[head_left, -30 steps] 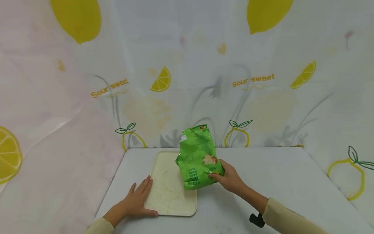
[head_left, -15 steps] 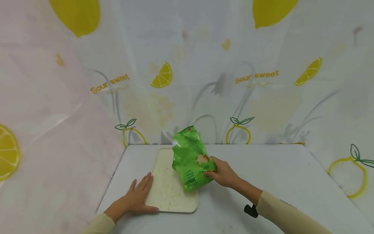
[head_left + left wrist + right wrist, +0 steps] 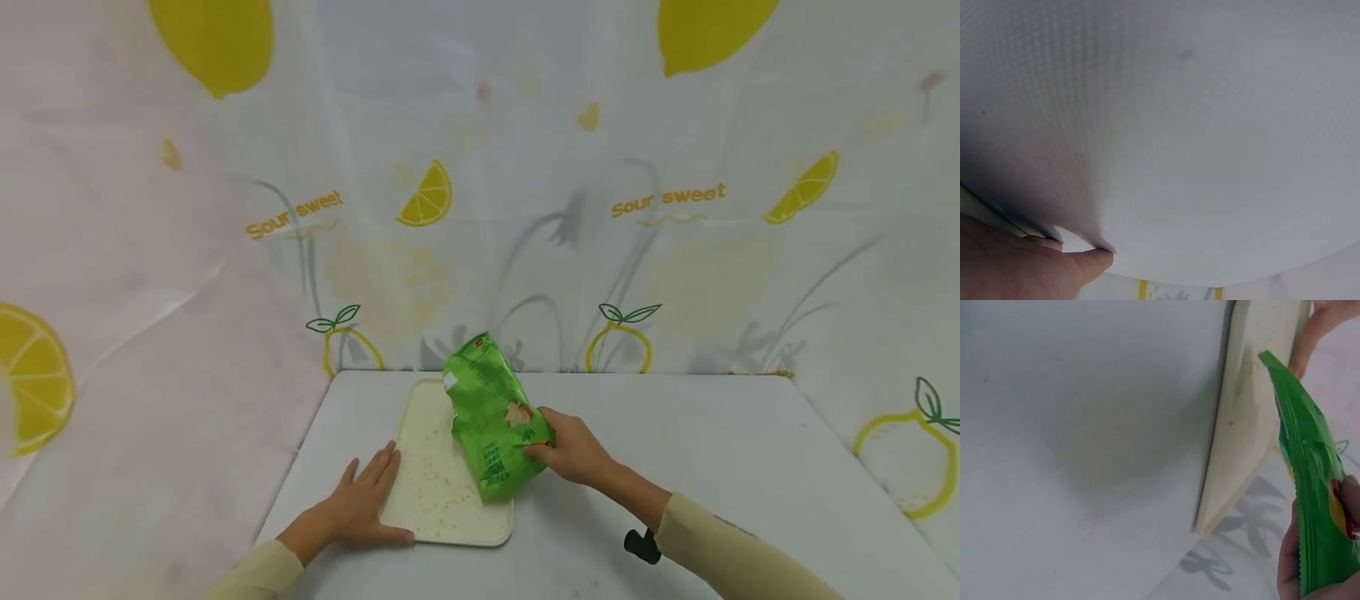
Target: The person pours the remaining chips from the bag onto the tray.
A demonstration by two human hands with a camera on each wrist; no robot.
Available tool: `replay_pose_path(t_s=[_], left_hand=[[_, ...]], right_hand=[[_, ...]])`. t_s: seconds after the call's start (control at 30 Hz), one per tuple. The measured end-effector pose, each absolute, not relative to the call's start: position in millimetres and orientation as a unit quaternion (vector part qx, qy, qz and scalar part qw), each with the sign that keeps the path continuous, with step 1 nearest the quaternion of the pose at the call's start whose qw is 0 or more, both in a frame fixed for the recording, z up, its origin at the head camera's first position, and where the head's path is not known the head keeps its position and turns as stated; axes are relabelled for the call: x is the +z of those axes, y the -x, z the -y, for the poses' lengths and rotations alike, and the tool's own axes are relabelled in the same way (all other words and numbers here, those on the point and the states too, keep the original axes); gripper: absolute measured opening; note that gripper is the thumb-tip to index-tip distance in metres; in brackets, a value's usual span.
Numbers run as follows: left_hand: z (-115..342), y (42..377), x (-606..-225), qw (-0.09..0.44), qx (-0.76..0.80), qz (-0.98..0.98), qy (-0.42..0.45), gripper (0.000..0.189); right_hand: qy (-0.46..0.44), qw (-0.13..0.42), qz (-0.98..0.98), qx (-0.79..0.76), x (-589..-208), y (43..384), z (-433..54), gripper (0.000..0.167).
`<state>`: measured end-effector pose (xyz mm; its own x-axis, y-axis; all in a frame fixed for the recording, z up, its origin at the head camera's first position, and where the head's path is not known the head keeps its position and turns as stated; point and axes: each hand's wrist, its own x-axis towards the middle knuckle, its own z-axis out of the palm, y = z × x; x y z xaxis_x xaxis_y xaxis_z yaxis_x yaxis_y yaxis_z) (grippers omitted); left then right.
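Observation:
A green snack bag (image 3: 483, 425) with printed lettering tilts over the right part of a cream tray (image 3: 427, 521). My right hand (image 3: 573, 448) grips the bag by its right side, thumb on the front face. In the right wrist view the bag (image 3: 1310, 462) appears edge-on, with fingers and thumb on either side of it. My left hand (image 3: 363, 500) lies with spread, straight fingers along the tray's left edge, the thumb at its near edge. Small crumbs dot the tray's surface. Only part of the left hand (image 3: 1029, 265) shows in the left wrist view, low in the corner.
The tray lies on a white table (image 3: 675, 450), toward its left side. Behind the table hangs a pale curtain (image 3: 480, 250) printed with lemons and lettering. A small black object (image 3: 642, 546) sits at the right sleeve.
My right hand has brought the green bag slightly left and tilted it further over the tray. The left hand keeps its place on the tray's edge; the head view has shifted slightly.

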<state>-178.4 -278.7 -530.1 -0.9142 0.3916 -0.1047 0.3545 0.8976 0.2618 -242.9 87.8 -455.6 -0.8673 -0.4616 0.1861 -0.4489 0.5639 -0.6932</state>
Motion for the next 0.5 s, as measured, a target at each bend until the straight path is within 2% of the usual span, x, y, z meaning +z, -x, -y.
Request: replay_pose_path(t_s=[0.1, 0.27, 0.5], left_hand=[[278.7, 177.7, -530.4, 0.084, 0.122, -0.971, -0.189, 0.131], [281.0, 178.6, -534.6, 0.090, 0.117, -0.972, -0.181, 0.132], [278.9, 181.3, -533.5, 0.099, 0.122, -0.972, -0.176, 0.133]], right_hand=[[0.246, -0.007, -0.883, -0.401, -456.7, 241.7, -84.8, 0.037], [0.255, 0.013, -0.888, -0.382, -460.2, 240.3, -77.8, 0.031], [0.252, 0.011, -0.887, -0.386, -459.3, 237.2, -79.2, 0.033]])
